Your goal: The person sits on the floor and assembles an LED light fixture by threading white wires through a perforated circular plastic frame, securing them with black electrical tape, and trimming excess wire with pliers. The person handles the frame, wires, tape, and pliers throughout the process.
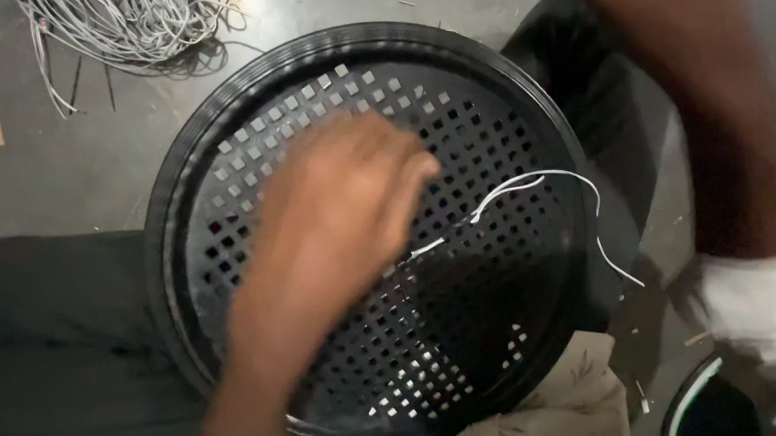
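A round black perforated panel point(467, 330), with a raised rim and a grid of small square holes, is lying flat across the person's lap, over dark trousers point(45, 329) and above the grey floor point(62, 166). It is filling the centre of the head view.

The left hand point(334, 221) is hovering over the left half of the panel, back of the hand facing the camera and blurred by motion. Its fingers point(403, 168) are lying pressed together and pointing toward the upper right; whether they are pinching anything cannot be told.

A thin white wire point(529, 181) is emerging from beside the left fingertips, running across the holes toward the right, arching over the rim and hanging down past the panel's right edge.

The right forearm point(713, 108) is crossing the upper right corner, well apart from the wire; the right hand itself is out of frame.

A tangled bundle of grey wires point(125, 27) is lying on the floor at the upper left, apart from the panel. A beige cloth point(570, 404) is lying just beneath the panel's lower right rim.
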{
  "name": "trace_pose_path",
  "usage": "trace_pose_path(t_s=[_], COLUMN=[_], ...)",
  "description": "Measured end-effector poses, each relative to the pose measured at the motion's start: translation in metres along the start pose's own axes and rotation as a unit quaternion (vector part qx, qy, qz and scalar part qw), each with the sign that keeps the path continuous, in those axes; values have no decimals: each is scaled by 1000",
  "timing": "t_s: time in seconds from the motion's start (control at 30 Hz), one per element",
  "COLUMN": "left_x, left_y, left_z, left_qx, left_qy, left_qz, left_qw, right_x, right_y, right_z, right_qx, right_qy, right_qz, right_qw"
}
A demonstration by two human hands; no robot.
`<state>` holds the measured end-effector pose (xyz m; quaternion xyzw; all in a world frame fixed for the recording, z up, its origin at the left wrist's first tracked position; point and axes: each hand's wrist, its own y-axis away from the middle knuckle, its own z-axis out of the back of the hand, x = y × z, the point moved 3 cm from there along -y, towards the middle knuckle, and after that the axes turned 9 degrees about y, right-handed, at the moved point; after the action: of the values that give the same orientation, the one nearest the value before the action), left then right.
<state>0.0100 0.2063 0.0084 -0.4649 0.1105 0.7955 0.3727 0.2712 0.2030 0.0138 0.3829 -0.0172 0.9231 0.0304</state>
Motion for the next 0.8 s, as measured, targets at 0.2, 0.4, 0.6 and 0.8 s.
trace_pose_path(t_s=[0.2, 0.4, 0.6, 0.8], left_x=[36, 57, 49, 52], left_y=[-2, -2, -5, 0], left_z=[51, 59, 59, 60], left_qx=[-138, -119, -119, -124], left_qy=[-122, -10, -27, -13], left_qz=[-10, 108, 177, 189], left_qw=[983, 987, 977, 974], right_x=[46, 51, 51, 56], right_y=[143, 206, 208, 209], right_z=[10, -41, -46, -44], right_qx=[-40, -21, -59, -58], right_qy=[-63, 151, 127, 183], right_qz=[-41, -155, -107, -59], right_qw=[996, 976, 984, 980])
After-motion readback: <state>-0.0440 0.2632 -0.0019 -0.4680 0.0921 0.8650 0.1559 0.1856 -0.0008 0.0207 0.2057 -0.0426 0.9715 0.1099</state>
